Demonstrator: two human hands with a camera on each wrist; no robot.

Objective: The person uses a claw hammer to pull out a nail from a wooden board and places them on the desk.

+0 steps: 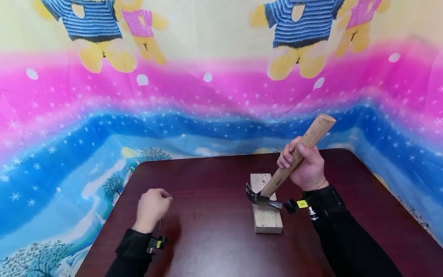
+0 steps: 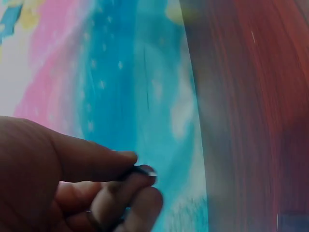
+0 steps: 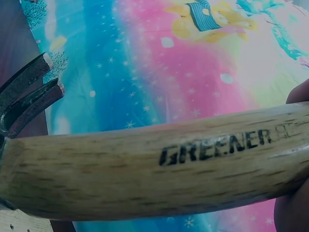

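Note:
In the head view my right hand point(image 1: 308, 165) grips the wooden handle point(image 1: 285, 169) of a claw hammer, its fingers wrapped round the upper half. The hammer's dark head point(image 1: 258, 198) is down at a pale wooden block point(image 1: 268, 221); whether it touches the block I cannot tell. Up close, the right wrist view shows the claw point(image 3: 34, 92) and dark lettering on the handle. Off to the left, above the table, my left hand point(image 1: 152, 207) pinches a small shiny nail point(image 2: 151, 173) between thumb and finger, most of it hidden.
The block lies on a dark red-brown table point(image 1: 207, 231), with small holes in its top. A thin metal sliver point(image 2: 253, 37), possibly another nail, lies on the table near the left hand. A patterned cloth point(image 1: 207, 96) hangs behind and along both sides.

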